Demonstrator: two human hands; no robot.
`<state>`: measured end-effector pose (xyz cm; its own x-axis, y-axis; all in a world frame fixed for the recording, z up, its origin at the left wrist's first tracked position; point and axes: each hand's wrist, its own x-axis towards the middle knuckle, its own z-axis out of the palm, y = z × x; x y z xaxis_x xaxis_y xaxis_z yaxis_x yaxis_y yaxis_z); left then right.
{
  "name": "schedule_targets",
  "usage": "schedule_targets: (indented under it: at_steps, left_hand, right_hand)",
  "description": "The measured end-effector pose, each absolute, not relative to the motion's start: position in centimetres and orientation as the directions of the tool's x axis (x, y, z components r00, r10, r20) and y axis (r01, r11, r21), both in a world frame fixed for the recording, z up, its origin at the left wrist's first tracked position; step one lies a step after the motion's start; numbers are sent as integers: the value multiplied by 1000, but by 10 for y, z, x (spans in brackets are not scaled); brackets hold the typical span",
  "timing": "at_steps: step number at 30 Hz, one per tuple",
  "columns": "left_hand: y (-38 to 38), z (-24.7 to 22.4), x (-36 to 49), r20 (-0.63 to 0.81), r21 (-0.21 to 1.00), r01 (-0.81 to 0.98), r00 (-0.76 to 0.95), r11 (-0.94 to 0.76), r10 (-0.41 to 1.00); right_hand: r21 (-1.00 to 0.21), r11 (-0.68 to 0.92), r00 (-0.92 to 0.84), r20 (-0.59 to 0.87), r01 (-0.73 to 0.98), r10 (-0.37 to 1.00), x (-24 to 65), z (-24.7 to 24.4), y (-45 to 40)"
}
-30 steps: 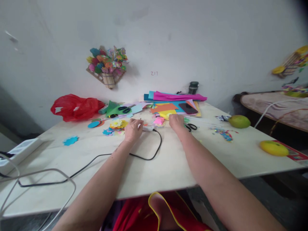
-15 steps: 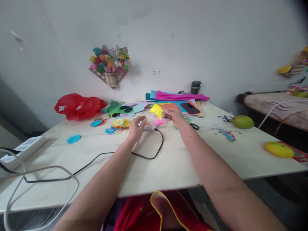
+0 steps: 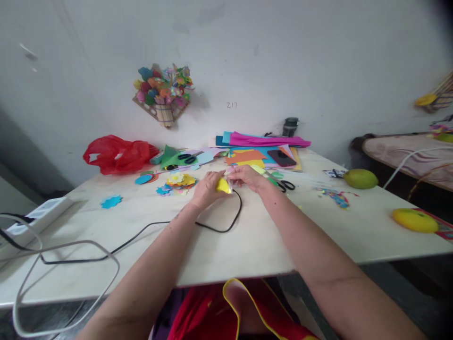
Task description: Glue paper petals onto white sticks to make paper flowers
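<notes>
My left hand (image 3: pixel 208 190) is curled round a small bright yellow piece (image 3: pixel 222 185), low over the table's middle. Right beside it, my right hand (image 3: pixel 245 176) pinches its fingertips together at something pale and pinkish, too small and covered to name. Both hands almost meet. A black cord (image 3: pixel 235 216) runs up to a spot just under the fingers; the white device at its end is mostly hidden. Left of my left hand lies a pile of yellow, orange and pale flower cut-outs (image 3: pixel 179 180). Black-handled scissors (image 3: pixel 286 185) rest beyond my right wrist.
Coloured sheets (image 3: pixel 244 157), a phone (image 3: pixel 282 157) and a second pair of scissors (image 3: pixel 189 156) lie at the back. A red plastic bag (image 3: pixel 118 153) and a power strip (image 3: pixel 42 212) are at left. Two mangoes (image 3: pixel 361 179) are at right. Loose cables cross the near left.
The yellow piece, held up in my right hand before, is now lower and in my left hand. My left hand has closed, and my right hand has moved left towards it.
</notes>
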<state>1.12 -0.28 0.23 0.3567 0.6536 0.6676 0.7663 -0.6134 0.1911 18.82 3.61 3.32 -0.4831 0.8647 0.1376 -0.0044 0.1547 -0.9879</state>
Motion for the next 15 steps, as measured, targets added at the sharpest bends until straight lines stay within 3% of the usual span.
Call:
schedule_targets:
  at_steps: [3,15]
  left_hand:
    - [0,0,11,679,163,807,325,-567,658]
    - [7,-6,7,696,251,792,252,-556,673]
  right_hand:
    - [-987,157,-535,151,-33,832,186,36,32]
    - [-992,97,-631,125,-79,766,192,40,27]
